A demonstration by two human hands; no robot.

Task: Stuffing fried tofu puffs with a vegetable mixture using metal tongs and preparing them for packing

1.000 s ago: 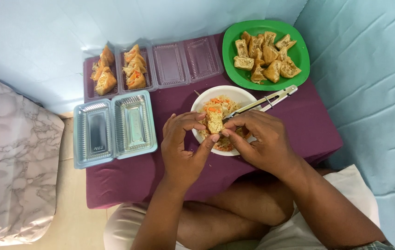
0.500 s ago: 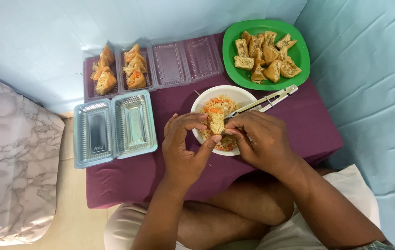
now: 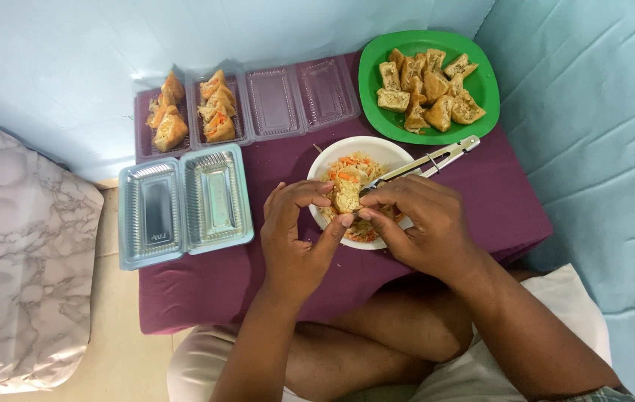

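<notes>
My left hand (image 3: 297, 234) pinches a piece of fried tofu (image 3: 346, 196) between thumb and fingers, over a white bowl (image 3: 362, 148) of shredded vegetable filling with carrot. My right hand (image 3: 418, 223) presses its fingers against the same tofu piece from the right. Metal tongs (image 3: 436, 158) rest across the bowl's rim, just above my right hand. A green plate (image 3: 371, 71) at the far right holds several more fried tofu pieces.
An open clear plastic box (image 3: 183, 205) lies at the left of the purple-covered low table (image 3: 481, 193). Behind it, clear boxes (image 3: 288, 100) stand open, two compartments holding filled tofu (image 3: 217, 112). A marble-patterned cushion (image 3: 20, 253) lies left; my crossed legs are below.
Both hands stay over the bowl with the tofu piece. My right fingers have shifted slightly against it; nothing else has moved.
</notes>
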